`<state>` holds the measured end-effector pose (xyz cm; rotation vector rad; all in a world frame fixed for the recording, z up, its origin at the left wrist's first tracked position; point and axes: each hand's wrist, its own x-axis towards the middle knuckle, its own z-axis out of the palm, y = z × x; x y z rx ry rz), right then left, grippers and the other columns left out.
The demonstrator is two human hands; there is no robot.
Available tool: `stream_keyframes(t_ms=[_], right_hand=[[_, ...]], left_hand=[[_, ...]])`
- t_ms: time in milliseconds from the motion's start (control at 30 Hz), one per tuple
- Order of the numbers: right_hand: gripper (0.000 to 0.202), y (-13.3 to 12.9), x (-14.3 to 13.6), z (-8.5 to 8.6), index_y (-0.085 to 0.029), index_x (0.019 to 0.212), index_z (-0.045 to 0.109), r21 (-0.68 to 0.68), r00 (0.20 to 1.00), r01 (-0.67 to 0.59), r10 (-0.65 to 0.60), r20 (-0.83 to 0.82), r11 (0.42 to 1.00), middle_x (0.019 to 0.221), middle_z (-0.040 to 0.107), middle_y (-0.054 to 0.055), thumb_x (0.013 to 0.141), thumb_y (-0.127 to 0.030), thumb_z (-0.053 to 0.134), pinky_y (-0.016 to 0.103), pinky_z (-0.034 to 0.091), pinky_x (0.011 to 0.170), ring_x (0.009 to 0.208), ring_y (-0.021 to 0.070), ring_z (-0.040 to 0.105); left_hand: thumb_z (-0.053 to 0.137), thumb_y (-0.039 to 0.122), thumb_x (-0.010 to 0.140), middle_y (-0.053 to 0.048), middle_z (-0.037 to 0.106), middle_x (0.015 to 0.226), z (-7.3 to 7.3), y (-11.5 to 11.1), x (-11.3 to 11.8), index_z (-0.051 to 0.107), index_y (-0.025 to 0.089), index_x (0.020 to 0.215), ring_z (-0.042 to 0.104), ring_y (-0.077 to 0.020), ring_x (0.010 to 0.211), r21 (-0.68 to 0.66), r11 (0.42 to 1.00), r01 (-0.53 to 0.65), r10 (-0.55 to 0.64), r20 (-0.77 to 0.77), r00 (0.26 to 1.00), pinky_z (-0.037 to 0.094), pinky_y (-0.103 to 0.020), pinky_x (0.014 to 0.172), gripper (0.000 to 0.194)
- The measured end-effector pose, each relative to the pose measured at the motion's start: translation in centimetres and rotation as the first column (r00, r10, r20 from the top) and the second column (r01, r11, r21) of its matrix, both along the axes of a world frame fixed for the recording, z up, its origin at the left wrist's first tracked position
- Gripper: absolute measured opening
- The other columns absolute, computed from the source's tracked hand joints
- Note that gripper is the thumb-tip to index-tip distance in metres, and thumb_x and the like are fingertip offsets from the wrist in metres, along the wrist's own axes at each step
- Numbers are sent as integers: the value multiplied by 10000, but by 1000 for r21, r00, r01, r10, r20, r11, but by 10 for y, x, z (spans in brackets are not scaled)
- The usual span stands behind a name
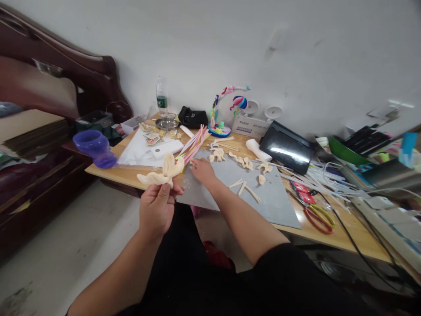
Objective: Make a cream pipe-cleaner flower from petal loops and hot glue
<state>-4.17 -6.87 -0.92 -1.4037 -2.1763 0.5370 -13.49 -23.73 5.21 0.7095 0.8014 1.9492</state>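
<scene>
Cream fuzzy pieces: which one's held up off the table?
The large petaled piece in the left grip, unlike the smaller cream pieces lying on the grey mat.

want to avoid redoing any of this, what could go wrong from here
The left hand holds the cream petal piece only near its base, so a slip might drop or bend it. The right forearm reaches across the grey mat, close to loose cream strips, and could sweep them aside. The red-and-yellow-handled tool lies near the front edge and might get knocked off.
</scene>
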Motion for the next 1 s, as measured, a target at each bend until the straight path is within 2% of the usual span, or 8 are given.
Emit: stream_keyframes(t_ms=[200,400,467,567,633,700,800,1000], right_hand=[[240,1,-1,-5,-128,917,620,6,984,141,-139,-109,990,923,638,117,746,-79,458,338,406,845,895,204,566],[254,-44,28,16,-155,975,620,27,896,185,-157,-414,982,910,679,52,796,-246,464,300,477,783,799,148,611],[205,-67,34,28,-181,924,636,17,779,113,-78,-622,993,901,692,41,786,-262,509,299,487,789,827,147,627],[156,-96,39,48,-205,884,608,-15,469,-109,38,-882,994,825,704,21,746,-277,609,300,513,712,715,136,641],[179,-112,41,61,-213,867,566,-35,312,-249,46,-949,968,771,700,6,728,-288,649,280,514,633,623,120,627],[175,-126,41,71,-211,814,549,-43,230,-346,41,-972,937,711,683,-6,714,-282,674,267,504,598,590,114,611],[137,-143,41,79,-201,745,589,-2,247,-376,98,-964,927,717,641,-7,693,-263,699,284,503,638,651,120,598],[89,-164,44,80,-231,718,639,105,277,-288,188,-943,952,788,586,5,694,-289,702,335,502,707,772,153,583]], left_hand=[[693,275,687,3,576,607,-6,2,-9,591,136,641,509,-77,534,-42,999,-13,12,-20,1000,490,-280,630,178],[685,274,703,-5,590,630,-11,8,-8,609,151,643,522,-86,583,-7,1000,8,-8,-28,1000,477,-269,650,157],[688,267,700,-1,586,629,-10,9,-4,617,157,647,520,-87,590,11,1000,23,-23,-38,999,475,-275,664,142],[701,274,688,6,572,608,-7,8,3,625,162,647,518,-90,588,40,998,38,-36,-63,997,467,-280,670,141],[694,278,694,5,563,592,-6,6,8,627,163,641,533,-106,610,69,997,47,-40,-97,994,460,-283,669,143],[674,266,714,-2,562,589,-5,2,12,622,165,623,544,-123,638,104,993,49,-34,-149,988,455,-287,669,145],[648,275,734,-21,583,626,-6,-4,18,617,171,612,553,-143,653,122,992,30,2,-252,968,461,-301,651,164],[710,287,657,-38,641,724,-1,-19,29,658,192,720,594,-185,714,151,983,-102,161,-462,872,494,-324,674,126]])
